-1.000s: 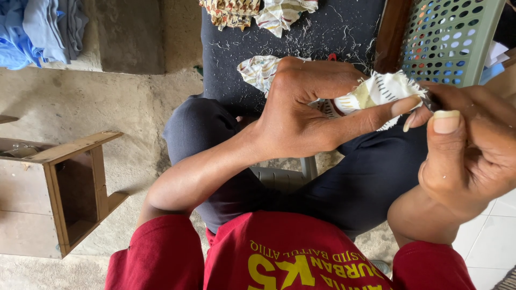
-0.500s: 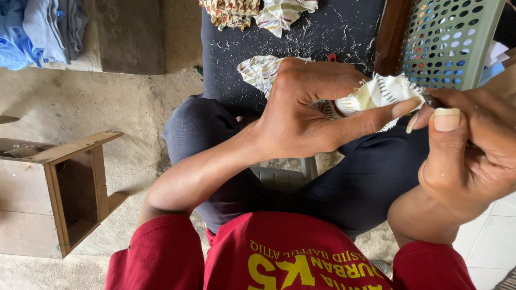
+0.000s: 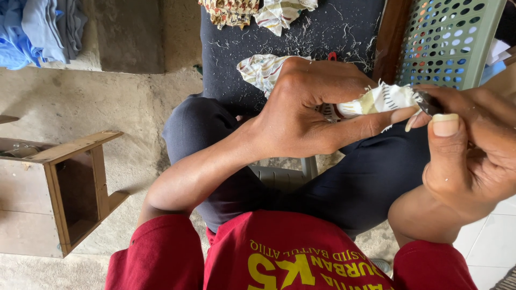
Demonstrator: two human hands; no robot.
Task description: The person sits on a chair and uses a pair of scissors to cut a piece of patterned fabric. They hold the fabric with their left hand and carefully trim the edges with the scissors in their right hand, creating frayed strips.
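Seen from the head camera, the left hand (image 3: 309, 113) pinches a small striped fabric scrap (image 3: 376, 100) between thumb and fingers, held above the lap. It looks light, limp and fraying (best gripped near the edge being worked). The right hand (image 3: 473, 156) closes on a small dark tool (image 3: 428, 102) at the scrap's tip.

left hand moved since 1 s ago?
No. The left hand holds the cloth scrap in the same spot against the green perforated basket as before.
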